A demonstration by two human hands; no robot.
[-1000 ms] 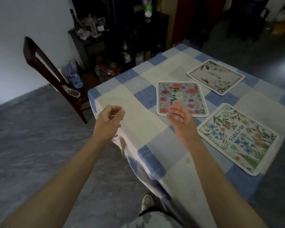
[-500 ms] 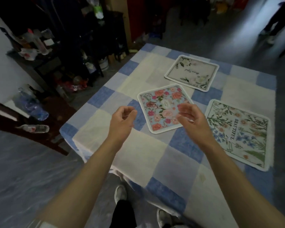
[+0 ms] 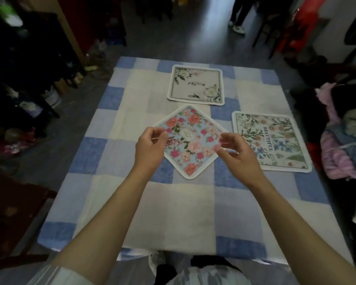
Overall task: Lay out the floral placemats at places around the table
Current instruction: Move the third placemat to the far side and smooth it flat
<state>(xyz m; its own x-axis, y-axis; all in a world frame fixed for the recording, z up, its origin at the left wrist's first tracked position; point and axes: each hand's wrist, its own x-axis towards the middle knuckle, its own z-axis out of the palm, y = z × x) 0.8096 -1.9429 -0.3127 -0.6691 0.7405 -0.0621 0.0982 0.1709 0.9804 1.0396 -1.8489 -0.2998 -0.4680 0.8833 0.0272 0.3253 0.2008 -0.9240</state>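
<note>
Placemats: three lie on the counter (image 3: 103,202), all in its far half. The rose placemat (image 3: 190,140) sits mid-counter, turned cornerwise like a diamond. The white-flower placemat (image 3: 195,85) lies square at the far edge. The lettered placemat (image 3: 271,140) lies square at the right edge, just beside the rose placemat.

The left hand (image 3: 151,149) is over the rose placemat's left corner and the right hand (image 3: 236,155) over its right corner. Fingers are curled w/ thumb near forefinger; can't tell if either pinches it or only hovers.

Step, as I judge it: taking the crooked one to its place, prob. the near or left side, since far and right each have one. Next move needs a firm pinch on both corners, then lift and turn square to an edge.

A blue-and-cream checked cloth (image 3: 173,212) covers the counter; dragging may ruck it. The room is dim, w/ a dark chair (image 3: 14,212) near left, cluttered shelves (image 3: 19,68) far left, a clothes heap (image 3: 337,157) at right and someone's legs (image 3: 237,17) far off.
</note>
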